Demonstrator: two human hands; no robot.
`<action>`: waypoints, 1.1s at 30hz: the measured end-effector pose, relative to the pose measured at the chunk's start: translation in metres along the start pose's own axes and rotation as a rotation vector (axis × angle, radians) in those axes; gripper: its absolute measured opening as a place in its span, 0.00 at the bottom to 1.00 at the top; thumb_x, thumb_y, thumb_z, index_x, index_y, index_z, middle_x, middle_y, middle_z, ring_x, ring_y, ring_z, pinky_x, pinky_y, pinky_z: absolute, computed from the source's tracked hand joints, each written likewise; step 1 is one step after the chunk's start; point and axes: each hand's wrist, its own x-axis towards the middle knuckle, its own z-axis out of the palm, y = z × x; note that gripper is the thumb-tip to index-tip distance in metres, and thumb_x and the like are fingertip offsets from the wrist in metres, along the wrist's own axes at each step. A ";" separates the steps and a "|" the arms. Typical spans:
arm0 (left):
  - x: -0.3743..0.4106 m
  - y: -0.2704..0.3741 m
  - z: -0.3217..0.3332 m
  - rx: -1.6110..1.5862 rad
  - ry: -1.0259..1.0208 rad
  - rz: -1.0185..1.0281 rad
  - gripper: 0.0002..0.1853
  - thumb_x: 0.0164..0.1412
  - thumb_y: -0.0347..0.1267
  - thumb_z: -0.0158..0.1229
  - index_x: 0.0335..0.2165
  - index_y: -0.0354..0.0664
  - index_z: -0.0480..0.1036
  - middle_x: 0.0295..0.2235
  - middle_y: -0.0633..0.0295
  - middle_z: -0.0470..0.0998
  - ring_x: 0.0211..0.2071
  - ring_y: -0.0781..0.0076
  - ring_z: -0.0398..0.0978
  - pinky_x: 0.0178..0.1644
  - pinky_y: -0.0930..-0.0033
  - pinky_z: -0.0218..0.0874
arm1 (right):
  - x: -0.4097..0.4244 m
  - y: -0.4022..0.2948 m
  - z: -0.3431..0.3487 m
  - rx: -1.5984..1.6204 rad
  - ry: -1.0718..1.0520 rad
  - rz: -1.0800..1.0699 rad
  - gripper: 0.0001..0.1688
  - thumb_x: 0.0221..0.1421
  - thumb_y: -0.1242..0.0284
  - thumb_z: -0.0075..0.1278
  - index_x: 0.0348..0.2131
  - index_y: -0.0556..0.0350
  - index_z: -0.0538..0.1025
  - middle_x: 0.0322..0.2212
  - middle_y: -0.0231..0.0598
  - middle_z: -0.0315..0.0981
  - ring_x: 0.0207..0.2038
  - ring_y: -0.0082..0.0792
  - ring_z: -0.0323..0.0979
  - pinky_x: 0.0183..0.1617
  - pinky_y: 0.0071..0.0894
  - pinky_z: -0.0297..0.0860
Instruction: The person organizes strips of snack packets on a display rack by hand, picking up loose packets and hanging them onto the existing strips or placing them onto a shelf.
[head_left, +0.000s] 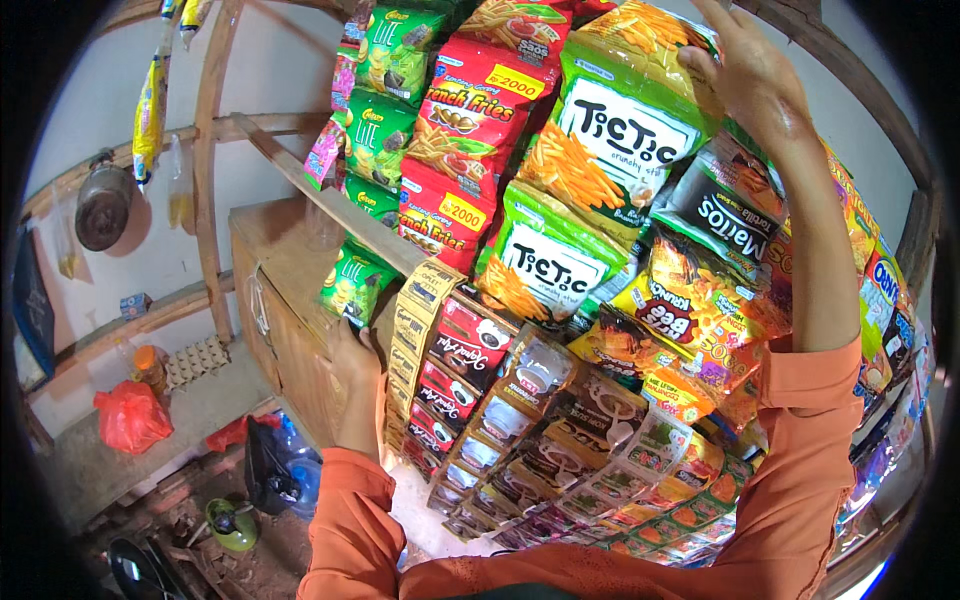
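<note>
My left hand is at the lower edge of a green Chitato Lite snack packet, its fingers closed around the bottom and partly hidden. This packet is the lowest of a hanging strip of green packets. My right hand is raised at the upper right, slightly blurred. Its thumb lies against the edge of a gold-and-green snack packet, above a Tic Tic packet; its fingertips run out at the top of the view. Red French Fries packets hang between the two strips.
A wooden plank runs in front of a wooden cabinet. Strips of drink sachets hang below the plank. More packets crowd the right side. A red plastic bag and an egg tray rest on a ledge at left.
</note>
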 end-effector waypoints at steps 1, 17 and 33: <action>-0.001 0.002 -0.001 0.006 -0.004 -0.002 0.23 0.55 0.39 0.49 0.50 0.46 0.62 0.54 0.60 0.60 0.57 0.66 0.53 0.58 0.40 0.34 | -0.002 -0.008 -0.006 0.057 -0.095 0.061 0.37 0.40 0.67 0.56 0.51 0.56 0.62 0.41 0.56 0.64 0.45 0.51 0.64 0.49 0.41 0.62; 0.002 -0.002 -0.001 0.052 -0.013 0.005 0.22 0.56 0.41 0.48 0.49 0.47 0.63 0.54 0.60 0.60 0.57 0.65 0.52 0.56 0.38 0.35 | 0.060 0.063 0.059 0.153 -0.130 0.360 0.17 0.49 0.67 0.43 0.38 0.54 0.74 0.36 0.51 0.71 0.38 0.50 0.70 0.43 0.41 0.66; -0.002 0.005 -0.002 0.026 -0.032 0.007 0.22 0.55 0.41 0.49 0.48 0.46 0.64 0.54 0.58 0.60 0.57 0.64 0.53 0.56 0.38 0.36 | 0.055 0.089 0.056 0.561 -0.782 0.128 0.38 0.46 0.55 0.53 0.53 0.52 0.62 0.40 0.45 0.70 0.42 0.34 0.66 0.47 0.32 0.63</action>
